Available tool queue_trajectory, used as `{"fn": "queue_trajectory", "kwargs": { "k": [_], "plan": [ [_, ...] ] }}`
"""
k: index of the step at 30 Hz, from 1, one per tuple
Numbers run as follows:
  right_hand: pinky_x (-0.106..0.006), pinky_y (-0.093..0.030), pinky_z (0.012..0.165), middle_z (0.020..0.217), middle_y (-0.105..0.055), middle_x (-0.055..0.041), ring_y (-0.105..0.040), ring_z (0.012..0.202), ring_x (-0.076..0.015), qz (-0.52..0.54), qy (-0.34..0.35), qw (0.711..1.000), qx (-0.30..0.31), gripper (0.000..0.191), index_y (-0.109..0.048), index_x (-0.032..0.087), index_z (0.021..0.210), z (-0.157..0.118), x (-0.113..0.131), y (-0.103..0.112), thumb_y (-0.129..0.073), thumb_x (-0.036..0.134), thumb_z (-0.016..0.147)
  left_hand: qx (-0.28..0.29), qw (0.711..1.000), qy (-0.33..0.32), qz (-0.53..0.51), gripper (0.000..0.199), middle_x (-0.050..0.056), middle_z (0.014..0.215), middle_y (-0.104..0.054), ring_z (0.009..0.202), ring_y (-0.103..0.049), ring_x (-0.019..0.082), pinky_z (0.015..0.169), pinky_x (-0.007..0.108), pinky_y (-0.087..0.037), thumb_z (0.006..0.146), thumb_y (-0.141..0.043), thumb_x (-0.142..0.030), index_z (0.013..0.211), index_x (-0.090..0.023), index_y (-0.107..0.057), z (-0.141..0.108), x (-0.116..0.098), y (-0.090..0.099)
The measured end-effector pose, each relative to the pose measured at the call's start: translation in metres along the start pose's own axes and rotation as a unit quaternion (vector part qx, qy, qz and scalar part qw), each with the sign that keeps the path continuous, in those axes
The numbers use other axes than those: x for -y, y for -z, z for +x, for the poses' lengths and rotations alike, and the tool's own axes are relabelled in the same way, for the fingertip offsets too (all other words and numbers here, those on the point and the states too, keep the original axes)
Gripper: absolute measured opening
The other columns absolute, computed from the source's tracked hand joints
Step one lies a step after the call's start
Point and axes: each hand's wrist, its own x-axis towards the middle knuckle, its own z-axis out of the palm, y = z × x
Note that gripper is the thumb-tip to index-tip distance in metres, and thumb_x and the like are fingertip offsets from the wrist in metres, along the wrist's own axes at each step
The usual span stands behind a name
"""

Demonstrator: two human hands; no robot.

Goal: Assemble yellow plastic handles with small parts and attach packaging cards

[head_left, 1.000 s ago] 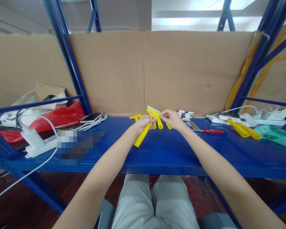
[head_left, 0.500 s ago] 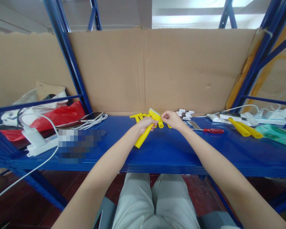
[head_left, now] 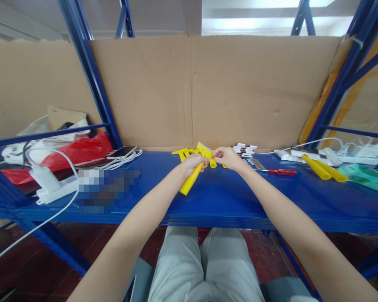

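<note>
Behind everything we have a cardboard sheet, standing along the back edge of a blue shelf. A red bag slumps near the shelf's rear left corner, and two yellow handles lie toward the right end.

Over the middle of the shelf, between front and back edges, we hold a yellow scraper, its handle slanting toward the front edge and its pale-edged head toward the back. Our left hand curls its fingers around the neck. Our right hand bunches its fingertips at the head's right end; whether they pinch a small part, we cannot tell.

More yellow tools lie just behind our hands, near the back edge. To their right are a red screwdriver, some black-and-white pieces and flat metal pieces.

If our left grip loosens, we judge the scraper could twist under the right hand's push. Should the head carry a sharp blade, a slip could cut our fingertips, and a tiny part let go too early could drop among the yellow tools.
</note>
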Motion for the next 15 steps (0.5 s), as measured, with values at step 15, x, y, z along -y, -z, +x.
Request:
{"fn": "queue_trajectory", "kwargs": {
  "k": [15],
  "plan": [
    [-0.024,-0.048,0.059,0.063,-0.057,0.0032,-0.055,0.058,-0.0103,0.066,-0.008,0.997,0.032,0.015,-0.052,0.019,0.073,0.002,-0.010,-0.005,-0.055,0.006,0.068,0.006,1.000,-0.004,0.011,0.019,-0.005,0.049,-0.048,0.035,-0.040,0.005,0.036,0.016,-0.030,0.076,-0.051,0.002,0.067,-0.015,-0.050,0.004,0.005,0.000]
  ]
}}
